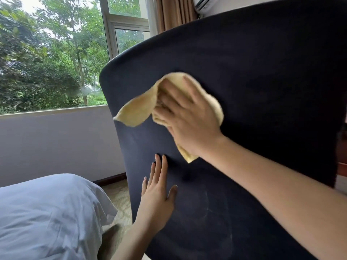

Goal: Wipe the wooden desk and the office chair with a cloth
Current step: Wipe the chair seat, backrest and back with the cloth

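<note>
While the left hand (157, 192) lies flat and empty on the padded chair back (262, 72), the right hand (189, 117) presses the soft, light cloth (139, 109) against its upper part, fingers seemingly curled into the blurred folds, a sound hold.

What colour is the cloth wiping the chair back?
Pale yellow cloth, seen in the head view against the dark navy chair back.
</note>
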### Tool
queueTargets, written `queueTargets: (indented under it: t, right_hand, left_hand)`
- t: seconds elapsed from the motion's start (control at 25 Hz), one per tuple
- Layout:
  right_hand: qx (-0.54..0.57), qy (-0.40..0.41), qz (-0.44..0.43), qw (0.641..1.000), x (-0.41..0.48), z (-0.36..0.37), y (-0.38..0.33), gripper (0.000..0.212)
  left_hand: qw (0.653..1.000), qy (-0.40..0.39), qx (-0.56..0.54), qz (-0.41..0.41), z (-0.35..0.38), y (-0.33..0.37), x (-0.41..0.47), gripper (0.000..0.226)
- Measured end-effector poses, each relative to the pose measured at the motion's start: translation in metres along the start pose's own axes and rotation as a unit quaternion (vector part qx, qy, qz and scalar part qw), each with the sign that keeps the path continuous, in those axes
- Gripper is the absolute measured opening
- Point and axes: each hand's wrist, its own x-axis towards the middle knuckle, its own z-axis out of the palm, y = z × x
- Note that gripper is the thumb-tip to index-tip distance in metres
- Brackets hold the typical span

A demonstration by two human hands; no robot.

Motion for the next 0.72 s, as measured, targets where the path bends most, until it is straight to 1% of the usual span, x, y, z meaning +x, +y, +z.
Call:
queueTargets:
  t: [0.08, 0.16, 0.24, 0.28, 0.36, 0.44, 0.56, 0.64, 0.72]
  right_hand:
    - [0.021, -0.033, -0.043, 0.998, -0.017, 0.014, -0.026, 0.050]
    - [0.030, -0.058, -0.075, 0.995, -0.056, 0.023, -0.044, 0.050]
    - [0.032, -0.067, -0.073, 0.995, -0.102, 0.027, -0.052, 0.054]
    - [0.054, -0.076, -0.065, 0.994, -0.125, 0.027, -0.054, 0.055]
    - [0.099, -0.093, -0.074, 0.988, -0.167, 0.027, -0.053, 0.048]
    - [0.103, -0.100, -0.102, 0.984, -0.202, 0.028, -0.042, 0.046]
    - [0.083, -0.090, -0.141, 0.982, -0.227, 0.025, -0.012, 0.045]
    - [0.078, -0.075, -0.137, 0.985, -0.225, 0.019, 0.011, 0.044]
    - [0.073, -0.043, -0.106, 0.991, -0.207, 0.011, 0.038, 0.044]
  left_hand:
    - [1.000, 0.001, -0.007, 0.009, 0.000, 0.000, 0.001, 0.087]
    - [1.000, -0.001, -0.009, 0.019, -0.004, -0.001, 0.001, 0.084]
    - [1.000, -0.001, -0.009, 0.018, -0.007, -0.004, 0.001, 0.068]
    - [1.000, -0.003, -0.008, 0.015, -0.009, -0.005, 0.001, 0.065]
    - [1.000, -0.021, -0.006, 0.017, -0.011, -0.004, 0.004, 0.079]
    - [1.000, -0.027, -0.014, 0.003, -0.011, 0.000, 0.007, 0.085]
    - [0.998, -0.017, -0.054, -0.022, -0.007, 0.010, 0.006, 0.083]
    - [0.998, -0.015, -0.062, -0.015, -0.004, 0.013, 0.004, 0.082]
    - [0.998, -0.020, -0.058, -0.005, -0.003, 0.015, 0.003, 0.082]
